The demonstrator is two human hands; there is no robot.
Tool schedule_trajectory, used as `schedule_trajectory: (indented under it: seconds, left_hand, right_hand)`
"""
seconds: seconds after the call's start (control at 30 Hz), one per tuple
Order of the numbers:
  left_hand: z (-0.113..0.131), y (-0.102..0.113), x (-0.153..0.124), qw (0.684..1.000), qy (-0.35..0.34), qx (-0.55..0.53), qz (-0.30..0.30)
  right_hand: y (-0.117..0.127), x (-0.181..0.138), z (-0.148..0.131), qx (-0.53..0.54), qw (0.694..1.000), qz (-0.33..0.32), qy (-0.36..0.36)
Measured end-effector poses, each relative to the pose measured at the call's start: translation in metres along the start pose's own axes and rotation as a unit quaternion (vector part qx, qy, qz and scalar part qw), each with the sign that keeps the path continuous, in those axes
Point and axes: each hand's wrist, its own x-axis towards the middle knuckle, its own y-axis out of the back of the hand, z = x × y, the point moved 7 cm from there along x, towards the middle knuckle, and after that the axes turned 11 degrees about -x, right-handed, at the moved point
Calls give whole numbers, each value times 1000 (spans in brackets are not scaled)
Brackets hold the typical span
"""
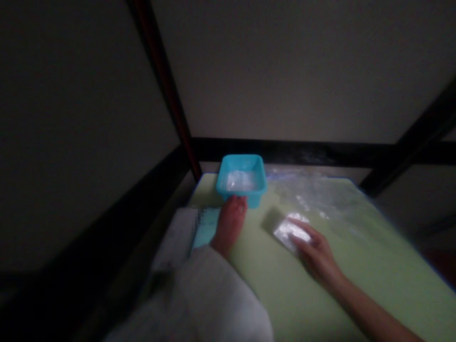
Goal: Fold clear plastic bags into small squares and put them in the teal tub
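My right hand (318, 254) pinches a small, shiny clear plastic packet (285, 232) between thumb and fingers, just above the table. What the packet contains is too blurred to tell. My left hand (232, 218) is at the front wall of a turquoise plastic basket (255, 198), its fingers bent and close together. Whether it touches the wall, and what it may hold, I cannot make out. Inside the basket lies some clear, shiny plastic (241, 181).
A pale green table top (263, 275) stands against the wall. Crumpled clear plastic sheeting (313, 192) spreads over its back right. A light blue sheet or pad (206, 228) and a whitish, blurred item (176, 237) are at the left edge.
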Motion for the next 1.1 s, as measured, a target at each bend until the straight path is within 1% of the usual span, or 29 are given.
schedule_trajectory:
  seconds: [0.13, 0.27, 0.33, 0.43, 0.5, 0.57, 0.63, 0.7, 0.77, 0.87, 1.03, 1.1]
  left_hand:
    - [2, -1, -5, 1000, -6, 10, 4]
    - [6, -9, -21, 1000, -10, 16, 1]
    - [9, -13, -32, 1000, -12, 15, -5]
    - [9, -21, -49, 999, -4, -13, -41]
    - [5, -28, -59, 998, 25, -19, -58]
    - [1, -36, -67, 996, 54, -15, -70]
    - [-2, -44, -73, 994, 72, -5, -78]
    - [-5, -51, -78, 993, 83, 6, -87]
    - [-8, -56, -81, 991, 92, 16, -96]
    - [-13, -55, -82, 989, 108, 28, -97]
    - [-18, -48, -82, 987, 135, 32, -78]
    - [-18, -48, -82, 986, 142, 35, -79]
  right_hand:
    - [3, 0, -6, -4, 1000, 14, 10]
    - [13, 0, -21, -20, 999, 32, 38]
    - [20, -2, -37, -49, 995, 39, 74]
    - [30, -6, -74, -134, 980, 32, 145]
    - [31, -8, -102, -220, 960, 14, 173]
    - [26, -7, -128, -306, 934, -5, 182]
    - [15, -4, -150, -358, 913, -42, 191]
    - [1, 4, -163, -386, 896, -97, 199]
    - [-12, 13, -169, -415, 875, -143, 205]
    - [-27, 28, -169, -469, 832, -201, 218]
    - [-40, 46, -165, -538, 759, -280, 236]
    - [-45, 50, -162, -558, 727, -318, 243]
